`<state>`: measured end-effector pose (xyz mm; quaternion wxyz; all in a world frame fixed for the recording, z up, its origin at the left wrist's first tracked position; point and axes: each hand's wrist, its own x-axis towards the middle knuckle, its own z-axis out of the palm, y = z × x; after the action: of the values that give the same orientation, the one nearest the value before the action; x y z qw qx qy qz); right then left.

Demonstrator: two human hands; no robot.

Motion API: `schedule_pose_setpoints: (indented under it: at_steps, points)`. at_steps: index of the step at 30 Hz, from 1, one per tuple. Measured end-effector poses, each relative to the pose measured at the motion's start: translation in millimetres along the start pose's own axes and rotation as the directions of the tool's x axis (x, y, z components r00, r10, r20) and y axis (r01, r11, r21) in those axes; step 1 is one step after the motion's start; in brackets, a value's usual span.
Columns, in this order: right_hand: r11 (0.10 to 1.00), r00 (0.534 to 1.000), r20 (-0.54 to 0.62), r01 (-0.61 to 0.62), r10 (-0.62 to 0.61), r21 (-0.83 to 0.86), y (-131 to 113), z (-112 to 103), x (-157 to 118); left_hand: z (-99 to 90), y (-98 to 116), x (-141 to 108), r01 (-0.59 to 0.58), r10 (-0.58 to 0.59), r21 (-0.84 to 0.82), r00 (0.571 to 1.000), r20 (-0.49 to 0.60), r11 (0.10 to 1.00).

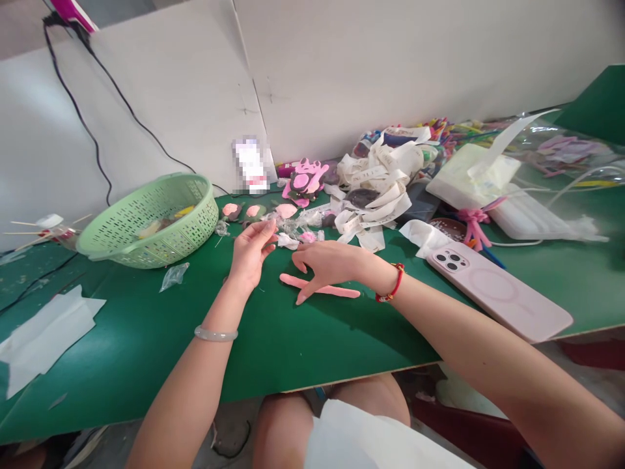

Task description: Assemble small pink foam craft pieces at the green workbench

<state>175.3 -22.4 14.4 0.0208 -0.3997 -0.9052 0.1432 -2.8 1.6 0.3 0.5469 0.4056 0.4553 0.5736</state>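
Left hand (254, 255): thumb and index tips pressed together, raised near the clutter at the back; can't tell if anything is pinched between them. Right hand (332, 264): palm down over the pink strip (342, 292), thumb spread away from the curled index; other fingers mostly hidden. Thumb crosses the strip; can't tell if it touches. Strip lies flat on the green table (273, 352), roughly crosswise, left end between the two hands, right end below the right wrist.

Bangle (215, 334) on left wrist, red bracelet (390, 284) on right. Just beyond the hands: clear wrappers and small pink-and-dark lumps (254, 211) in a loose row, pink figure (305, 179) behind them. Right of that, a heap of white ribbon (383, 172), then a tissue pack (481, 163) with one sheet sticking up. Pink phone (508, 286) lies camera side up near the right forearm, close to the table edge.

Left side: green basket (193, 231) with something yellow inside, plastic scrap (174, 277) just in front of it, white paper (53, 332) farther left. Black cables (73, 98) run down the white wall (415, 58). Pixelated patch at the wall's foot, unreadable.
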Motion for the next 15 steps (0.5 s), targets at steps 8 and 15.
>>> schedule_pose_setpoints:
  at_steps: [8, 15]
  points:
    - [0.971, 1.000, 0.017, -0.026, 0.023, 0.237, 5, -4, 4, -3.9, -4, 5, -0.024, 0.025, 0.007, 0.999, -0.024, 1.000]
    - [0.816, 0.960, -0.185, -0.070, 0.213, 0.574, 10, -4, 6, -10.6, -10, 14, -0.031, 0.034, 0.040, 0.997, -0.072, 0.999]
